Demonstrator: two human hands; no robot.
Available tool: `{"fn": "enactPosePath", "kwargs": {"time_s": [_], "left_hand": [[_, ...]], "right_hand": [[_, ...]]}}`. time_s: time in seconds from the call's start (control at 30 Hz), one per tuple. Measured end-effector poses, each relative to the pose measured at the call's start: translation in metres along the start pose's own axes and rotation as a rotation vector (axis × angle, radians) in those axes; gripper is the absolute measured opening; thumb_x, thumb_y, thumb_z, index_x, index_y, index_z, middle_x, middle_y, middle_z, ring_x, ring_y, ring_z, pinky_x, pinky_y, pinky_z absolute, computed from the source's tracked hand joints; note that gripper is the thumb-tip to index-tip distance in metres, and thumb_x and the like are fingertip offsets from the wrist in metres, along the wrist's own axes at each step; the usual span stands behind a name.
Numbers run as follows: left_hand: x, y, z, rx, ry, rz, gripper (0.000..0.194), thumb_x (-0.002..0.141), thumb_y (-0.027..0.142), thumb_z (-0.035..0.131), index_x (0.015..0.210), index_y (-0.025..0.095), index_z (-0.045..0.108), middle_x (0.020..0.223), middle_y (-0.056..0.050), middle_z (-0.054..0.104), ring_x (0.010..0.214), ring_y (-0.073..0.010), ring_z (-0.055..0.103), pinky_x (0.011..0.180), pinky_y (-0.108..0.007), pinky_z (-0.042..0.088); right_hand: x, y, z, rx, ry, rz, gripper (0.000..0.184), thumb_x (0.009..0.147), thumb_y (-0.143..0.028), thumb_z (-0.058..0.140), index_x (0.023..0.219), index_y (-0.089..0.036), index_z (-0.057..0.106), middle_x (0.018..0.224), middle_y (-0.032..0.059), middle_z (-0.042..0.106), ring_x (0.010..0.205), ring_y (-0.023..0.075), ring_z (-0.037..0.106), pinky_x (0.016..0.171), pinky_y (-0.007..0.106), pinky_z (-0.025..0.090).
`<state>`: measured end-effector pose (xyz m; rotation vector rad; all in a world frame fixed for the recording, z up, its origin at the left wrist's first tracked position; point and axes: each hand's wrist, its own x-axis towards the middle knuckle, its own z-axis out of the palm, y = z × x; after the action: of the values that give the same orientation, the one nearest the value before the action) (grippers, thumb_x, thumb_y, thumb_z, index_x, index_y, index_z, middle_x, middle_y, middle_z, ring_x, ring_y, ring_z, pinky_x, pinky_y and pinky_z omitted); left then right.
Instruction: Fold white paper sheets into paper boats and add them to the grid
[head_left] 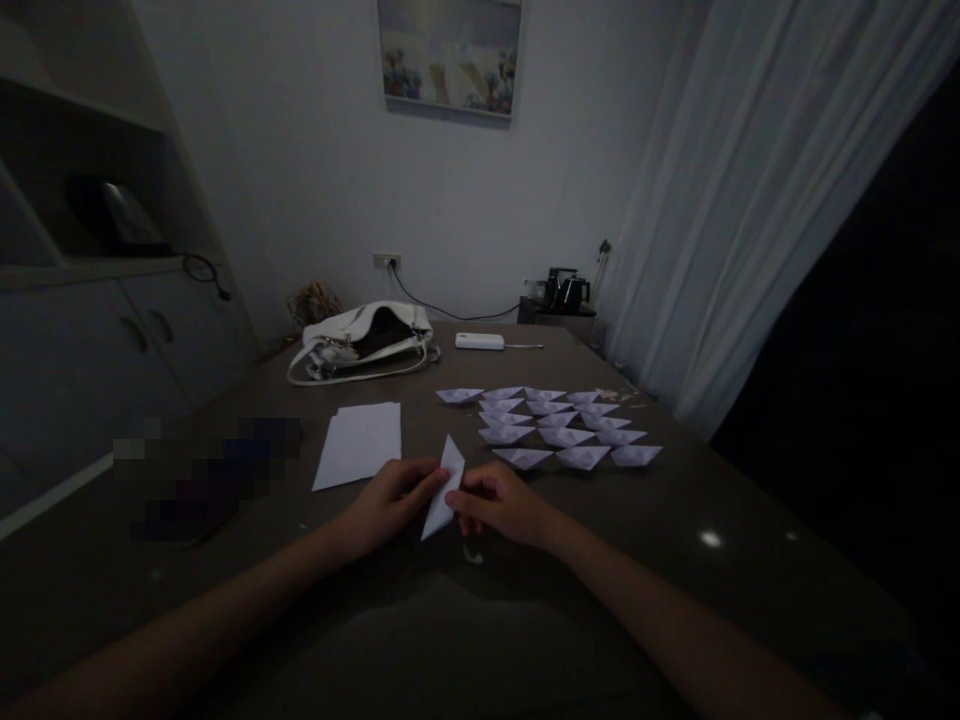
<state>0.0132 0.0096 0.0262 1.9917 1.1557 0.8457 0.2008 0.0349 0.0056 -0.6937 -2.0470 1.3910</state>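
Note:
A folded white paper piece [444, 505], narrow and pointed at both ends, is held up between my two hands above the table. My left hand [394, 497] pinches its left side, thumb on the near face. From the right, my right hand [506, 503] grips it with the thumb pressed on the paper and the fingers curled behind. Left of the hands lies a stack of white paper sheets [361, 440], slightly uneven at the top. Several folded paper boats [566, 437] stand in rows to the right, beyond my right hand.
On the dark table [675, 590] a white handbag [364, 340] sits at the far left. A white power bank [480, 342] with a short cable lies at the far end. Paper scraps [615, 394] are near the right edge. A blurred-out patch covers something at left.

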Motion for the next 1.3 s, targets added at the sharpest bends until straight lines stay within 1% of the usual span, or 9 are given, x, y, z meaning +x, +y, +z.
{"fn": "enactPosePath", "kwargs": {"time_s": [0.17, 0.33, 0.6, 0.77, 0.83, 0.9, 1.1, 1.2, 1.3], "left_hand": [[0.001, -0.007, 0.003, 0.039, -0.027, 0.035, 0.043, 0.093, 0.048, 0.038, 0.079, 0.015, 0.063, 0.072, -0.002, 0.064, 0.068, -0.0171, 0.056, 0.063, -0.025, 0.045], [-0.001, -0.006, 0.004, 0.019, -0.055, 0.046, 0.042, 0.094, 0.045, 0.038, 0.076, 0.014, 0.061, 0.063, 0.0, 0.058, 0.059, -0.0141, 0.052, 0.055, -0.022, 0.041], [0.0, -0.005, 0.004, 0.054, -0.019, 0.093, 0.039, 0.094, 0.042, 0.038, 0.078, 0.013, 0.06, 0.066, 0.0, 0.057, 0.062, -0.0137, 0.052, 0.057, -0.022, 0.041], [0.002, -0.009, 0.003, 0.103, 0.067, 0.123, 0.038, 0.093, 0.039, 0.039, 0.069, 0.014, 0.055, 0.062, 0.003, 0.051, 0.057, -0.0114, 0.046, 0.052, -0.021, 0.035], [0.003, -0.01, 0.002, 0.096, 0.067, 0.133, 0.038, 0.092, 0.039, 0.039, 0.068, 0.014, 0.054, 0.061, 0.003, 0.049, 0.056, -0.0108, 0.045, 0.051, -0.02, 0.034], [0.004, -0.011, 0.0, 0.054, 0.06, 0.122, 0.038, 0.09, 0.042, 0.042, 0.067, 0.014, 0.054, 0.061, 0.003, 0.05, 0.057, -0.0108, 0.045, 0.051, -0.02, 0.035], [0.005, -0.016, -0.004, -0.156, -0.046, 0.004, 0.044, 0.075, 0.057, 0.058, 0.066, 0.014, 0.058, 0.055, 0.002, 0.054, 0.051, -0.011, 0.049, 0.046, -0.02, 0.039], [0.002, -0.018, -0.004, -0.152, -0.037, -0.02, 0.041, 0.074, 0.055, 0.062, 0.076, 0.014, 0.063, 0.058, 0.002, 0.06, 0.053, -0.0126, 0.054, 0.049, -0.02, 0.043], [0.003, -0.02, -0.005, -0.124, -0.019, -0.014, 0.036, 0.077, 0.05, 0.062, 0.083, 0.014, 0.066, 0.064, 0.001, 0.064, 0.059, -0.0137, 0.058, 0.054, -0.021, 0.046]], "right_hand": [[0.0, -0.003, -0.001, -0.033, 0.014, -0.009, 0.039, 0.082, -0.046, 0.059, 0.06, -0.015, 0.055, 0.052, -0.0014, 0.056, 0.046, 0.0081, 0.05, 0.047, 0.019, 0.037], [-0.001, -0.004, -0.002, -0.074, 0.012, -0.01, 0.04, 0.081, -0.048, 0.059, 0.058, -0.015, 0.054, 0.051, -0.0009, 0.055, 0.046, 0.0085, 0.049, 0.046, 0.019, 0.036], [-0.002, -0.001, -0.002, -0.088, 0.018, -0.02, 0.036, 0.083, -0.045, 0.057, 0.064, -0.014, 0.056, 0.054, -0.0006, 0.055, 0.049, 0.0091, 0.049, 0.048, 0.019, 0.036], [-0.002, -0.004, -0.002, -0.12, -0.076, 0.004, 0.032, 0.085, -0.041, 0.055, 0.073, -0.013, 0.063, 0.059, 0.0008, 0.059, 0.052, 0.0101, 0.053, 0.051, 0.02, 0.038], [-0.002, -0.003, -0.003, -0.136, -0.056, -0.015, 0.03, 0.087, -0.038, 0.053, 0.074, -0.013, 0.064, 0.058, 0.0006, 0.059, 0.053, 0.0103, 0.053, 0.052, 0.02, 0.038], [-0.001, 0.0, -0.004, -0.162, -0.015, -0.038, 0.029, 0.086, -0.035, 0.053, 0.068, -0.014, 0.061, 0.057, 0.0003, 0.057, 0.053, 0.0102, 0.052, 0.053, 0.021, 0.038], [-0.001, 0.006, -0.007, -0.164, 0.064, -0.065, 0.028, 0.086, -0.032, 0.052, 0.063, -0.016, 0.055, 0.056, -0.0023, 0.05, 0.051, 0.0096, 0.047, 0.05, 0.02, 0.033], [0.001, 0.005, -0.008, -0.223, 0.155, -0.112, 0.024, 0.084, -0.03, 0.053, 0.065, -0.015, 0.055, 0.058, -0.0026, 0.048, 0.054, 0.0099, 0.045, 0.051, 0.02, 0.033], [0.002, 0.003, -0.01, -0.285, 0.218, -0.141, 0.023, 0.085, -0.03, 0.052, 0.069, -0.014, 0.059, 0.063, -0.001, 0.051, 0.059, 0.0112, 0.047, 0.054, 0.021, 0.034]]}}
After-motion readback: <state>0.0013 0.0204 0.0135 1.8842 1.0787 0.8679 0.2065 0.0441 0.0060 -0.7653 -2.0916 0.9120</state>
